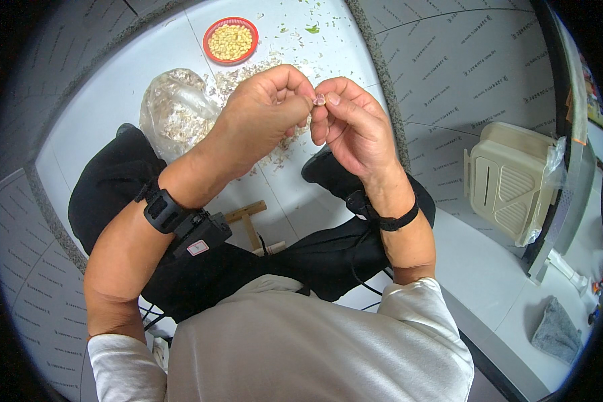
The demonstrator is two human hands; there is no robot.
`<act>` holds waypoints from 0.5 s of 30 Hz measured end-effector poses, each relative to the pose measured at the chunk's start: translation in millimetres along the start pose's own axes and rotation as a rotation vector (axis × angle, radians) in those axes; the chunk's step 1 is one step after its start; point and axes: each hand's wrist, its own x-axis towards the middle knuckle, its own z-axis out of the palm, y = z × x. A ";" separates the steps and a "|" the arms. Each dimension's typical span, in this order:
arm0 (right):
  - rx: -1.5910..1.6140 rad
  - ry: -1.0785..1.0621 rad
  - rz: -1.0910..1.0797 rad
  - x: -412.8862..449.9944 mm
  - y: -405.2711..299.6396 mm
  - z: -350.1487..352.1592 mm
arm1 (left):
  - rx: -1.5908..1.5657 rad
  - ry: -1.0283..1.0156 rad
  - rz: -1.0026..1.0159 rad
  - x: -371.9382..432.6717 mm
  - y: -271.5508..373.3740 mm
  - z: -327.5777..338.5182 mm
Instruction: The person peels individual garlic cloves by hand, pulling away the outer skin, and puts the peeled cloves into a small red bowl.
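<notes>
A small garlic clove (320, 99), with purplish skin on it, is pinched between the fingertips of both hands. My right hand (359, 125) grips it with thumb and fingers, palm turned partly up. My left hand (269, 108) meets it from the other side, thumb and forefinger closed at its edge. Under my hands, pale papery garlic skins (281, 151) litter the white tiled floor (276, 201). Beyond them stands a round red plastic basket (255, 49) holding many peeled cloves (229, 42). Left of my hands sits a clear plastic bag (173, 108) with pale skins inside.
Green leaf scraps (312, 29) lie at the far side. Between my legs is a wooden T-shaped piece (246, 212). At the right are a beige plastic bin (512, 176) and a grey cloth (558, 331). A speckled stone border (399, 130) edges the white tiles.
</notes>
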 end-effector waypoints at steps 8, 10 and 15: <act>-0.410 0.109 -0.128 -3.6 0.6 13.4 | 0.143 0.056 0.076 3.1 -0.6 0.2; -0.407 0.107 -0.102 -3.7 -2.5 15.4 | 0.146 0.050 0.074 0.2 5.6 1.4; -0.161 0.065 -0.023 -3.1 -1.4 5.3 | 0.022 -0.004 0.055 -0.4 6.3 2.0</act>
